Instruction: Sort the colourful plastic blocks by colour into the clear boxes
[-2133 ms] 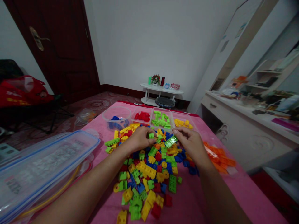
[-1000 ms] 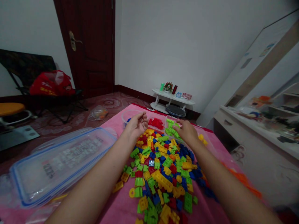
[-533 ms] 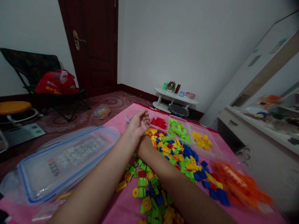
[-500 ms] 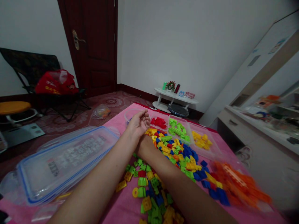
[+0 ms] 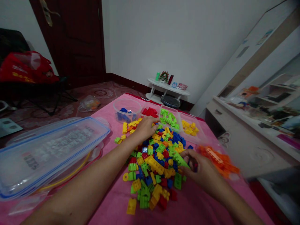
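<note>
A large heap of mixed plastic building bricks (image 5: 154,165) in yellow, green, blue and red lies on the pink cloth. My left hand (image 5: 146,127) is over the far side of the heap, just in front of the tub of red bricks (image 5: 150,112). Its thumb and fingers are apart, and no brick shows between them. At the heap's right edge, my right hand (image 5: 198,164) pinches a long green building brick (image 5: 180,159) between thumb and fingers. Part of the heap is hidden behind my left forearm.
Behind the heap stand a round tub of blue bricks (image 5: 127,114), a box of green bricks (image 5: 170,118) and a box of yellow bricks (image 5: 190,127). Orange pieces (image 5: 219,161) lie to the right. Clear blue-rimmed lids (image 5: 58,150) are stacked on the left.
My hands were crossed near the tubs, the left one palm up. Now they are apart: the right has come back to the heap's right side and holds a green brick. The view has shifted.
</note>
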### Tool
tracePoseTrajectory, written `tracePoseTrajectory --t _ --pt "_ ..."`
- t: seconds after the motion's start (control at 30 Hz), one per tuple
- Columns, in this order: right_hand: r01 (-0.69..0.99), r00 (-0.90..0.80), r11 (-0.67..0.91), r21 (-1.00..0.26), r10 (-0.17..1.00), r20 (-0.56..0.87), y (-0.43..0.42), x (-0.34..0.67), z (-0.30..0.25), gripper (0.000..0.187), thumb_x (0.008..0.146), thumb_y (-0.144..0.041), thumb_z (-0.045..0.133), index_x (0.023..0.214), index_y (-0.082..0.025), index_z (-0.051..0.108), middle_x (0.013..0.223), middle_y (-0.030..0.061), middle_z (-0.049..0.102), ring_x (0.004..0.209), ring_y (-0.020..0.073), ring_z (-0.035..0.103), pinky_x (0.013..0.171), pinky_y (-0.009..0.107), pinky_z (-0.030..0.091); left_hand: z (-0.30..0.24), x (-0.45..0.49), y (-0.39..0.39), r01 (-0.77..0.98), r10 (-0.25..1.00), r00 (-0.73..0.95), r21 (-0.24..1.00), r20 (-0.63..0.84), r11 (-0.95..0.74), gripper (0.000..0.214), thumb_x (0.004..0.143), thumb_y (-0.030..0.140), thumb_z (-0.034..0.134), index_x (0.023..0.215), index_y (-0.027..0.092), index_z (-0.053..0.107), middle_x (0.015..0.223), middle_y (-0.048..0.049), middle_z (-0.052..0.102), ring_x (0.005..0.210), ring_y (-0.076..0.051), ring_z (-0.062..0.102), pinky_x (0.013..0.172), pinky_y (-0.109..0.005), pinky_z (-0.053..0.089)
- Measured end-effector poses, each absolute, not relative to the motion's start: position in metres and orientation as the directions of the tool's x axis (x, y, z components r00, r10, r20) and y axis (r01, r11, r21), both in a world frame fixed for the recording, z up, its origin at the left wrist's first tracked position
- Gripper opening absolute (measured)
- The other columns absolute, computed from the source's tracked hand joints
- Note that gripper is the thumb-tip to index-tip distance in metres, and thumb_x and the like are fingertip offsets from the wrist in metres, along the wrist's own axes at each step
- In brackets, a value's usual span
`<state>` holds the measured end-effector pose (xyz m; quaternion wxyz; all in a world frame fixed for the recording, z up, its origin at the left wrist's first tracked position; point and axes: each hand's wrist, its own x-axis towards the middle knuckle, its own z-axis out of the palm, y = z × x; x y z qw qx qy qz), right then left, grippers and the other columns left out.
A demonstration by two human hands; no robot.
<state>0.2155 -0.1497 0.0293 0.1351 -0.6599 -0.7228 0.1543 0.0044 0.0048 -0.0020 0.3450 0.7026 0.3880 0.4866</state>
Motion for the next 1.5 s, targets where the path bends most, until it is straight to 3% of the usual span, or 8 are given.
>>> tracePoseTrajectory --t 0.13,0.27,0.4,0.63,0.8,1.0,1.23,1.5 --pt "0.887 -0.226 0.208 -0.412 0.974 0.005 -0.185 0.230 0.002 0.044 0.070 -0.020 0.054 0.114 -0.023 0.059 0.098 0.0079 0.066 0.085 0.0205 0.062 0.072 0.030 0.049 -0.015 0.010 0.001 0.383 0.814 0.370 0.725 0.447 -0.572 0.025 0.065 0.007 0.065 0.082 0.024 0.073 0.090 -0.0062 0.068 0.097 -0.024 0.058 0.096 -0.035 0.039" --pt "0.919 -0.257 0.263 -0.294 0.965 0.059 -0.198 0.228 -0.020 0.048 0.074 -0.022 0.053 0.122 -0.024 0.056 0.123 0.0123 0.059 0.113 0.0261 0.056 0.093 0.039 0.044 -0.017 0.011 -0.001 0.486 0.799 0.386 0.634 0.461 -0.601 0.024 0.065 0.006 0.062 0.079 0.023 0.072 0.088 -0.0065 0.067 0.093 -0.023 0.059 0.089 -0.032 0.042" --pt "0.950 -0.204 0.207 -0.236 0.978 0.037 -0.194 0.222 -0.020 0.038 0.071 -0.020 0.052 0.109 -0.021 0.058 0.110 0.0116 0.064 0.098 0.0245 0.061 0.082 0.034 0.046 -0.015 0.009 -0.003 0.517 0.807 0.379 0.620 0.453 -0.590 0.027 0.067 0.008 0.059 0.085 0.022 0.072 0.088 -0.0071 0.068 0.090 -0.024 0.059 0.087 -0.033 0.042" --pt "0.938 -0.133 0.132 -0.321 0.991 0.019 -0.154 0.212 0.036 0.012 0.063 -0.019 0.055 0.074 -0.022 0.055 0.071 0.0008 0.062 0.064 0.0172 0.055 0.055 0.025 0.035 -0.003 0.006 0.004 0.355 0.887 0.224 0.814 0.404 -0.460 0.026 0.070 0.017 0.058 0.091 0.019 0.073 0.070 -0.0032 0.066 0.066 -0.018 0.057 0.071 -0.027 0.044" --pt "0.732 -0.009 0.129 -0.669 0.984 0.180 -0.098 0.194 0.055 0.014 0.064 -0.026 0.061 0.074 -0.020 0.055 0.071 0.0002 0.062 0.061 0.0151 0.052 0.054 0.024 0.037 0.010 0.006 0.000 0.210 0.928 0.309 0.937 0.208 -0.280 0.027 0.074 0.022 0.053 0.092 0.015 0.072 0.062 0.0001 0.058 0.052 -0.011 0.049 0.050 -0.020 0.037" --pt "0.238 0.054 0.061 -0.969 0.996 0.075 -0.059 0.171 0.023 0.028 0.061 -0.030 0.069 0.082 -0.016 0.059 0.069 -0.0018 0.060 0.058 0.0117 0.052 0.052 0.022 0.039 0.016 0.002 -0.005 0.121 0.766 0.601 0.922 0.226 -0.367 0.041 0.074 0.030 0.061 0.113 0.016 0.066 0.054 0.0048 0.045 0.049 -0.008 0.038 0.047 -0.018 0.029" --pt "0.042 0.008 -0.103 -0.994 0.995 -0.103 -0.067 0.178 0.007 0.032 0.061 -0.035 0.072 0.083 -0.016 0.059 0.060 -0.0055 0.052 0.043 0.0059 0.039 0.037 0.019 0.026 0.010 0.005 -0.007 0.172 0.705 0.666 0.869 0.244 -0.463 0.040 0.075 0.037 0.063 0.111 0.018 0.067 0.062 0.0023 0.052 0.056 -0.011 0.041 0.052 -0.020 0.031" --pt "0.180 -0.114 -0.072 -0.981 0.989 -0.093 -0.071 0.182 0.009 0.031 0.057 -0.036 0.076 0.072 -0.015 0.059 0.054 -0.0071 0.048 0.045 0.0064 0.040 0.044 0.019 0.029 0.017 0.004 -0.014 0.270 0.702 0.703 0.870 0.115 -0.413 0.038 0.065 0.037 0.071 0.097 0.016 0.064 0.063 0.0039 0.052 0.054 -0.009 0.044 0.049 -0.019 0.030"
